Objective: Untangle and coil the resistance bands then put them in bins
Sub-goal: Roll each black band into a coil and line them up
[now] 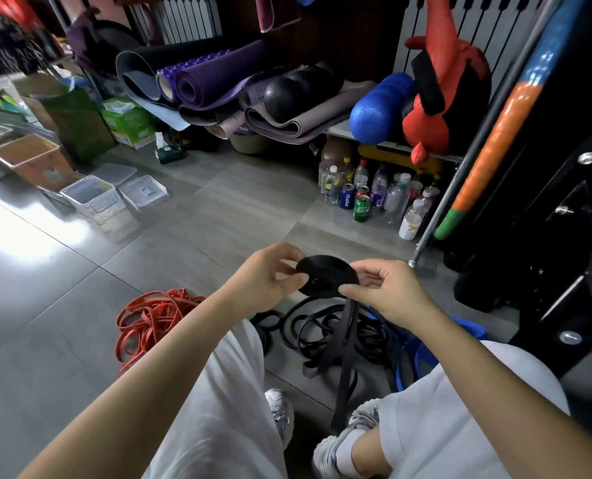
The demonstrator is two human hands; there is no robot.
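Seated person's view over a grey tiled floor [218, 209]. Along the far side runs a low shelf [339, 127] stacked with rolled mats [215, 77]; a blue roller [380, 105] and a red-and-black bag [450, 84] lie at its right end. Bottles [380, 195] and cans stand grouped on the floor below the roller. The person's legs [232, 392], in white trousers, fill the near edge, with pale shoes [280, 409] between them.

At far left, a clear bin [92, 198] stands open, with a clear lid [143, 191] just beside it on the right. A tangle of red bands [149, 323] lies on the floor left of the left knee. Black bands [322, 330] lie in loose loops between the knees, and blue bands [412, 354] lie just right of them, partly hidden by the right forearm.

The task's thing, a black band wound into a flat coil [325, 274], is held in the air above the black loops, well apart from the bin. Its unwound strap [348, 357] hangs from the near edge of the coil down towards the shoes.

The left hand [263, 281] pinches the coil's left edge between thumb and fingertips. The right hand [391, 292] grasps the right edge, with fingers curled over the top and the thumb pressed against the near side, where the strap leaves the coil.
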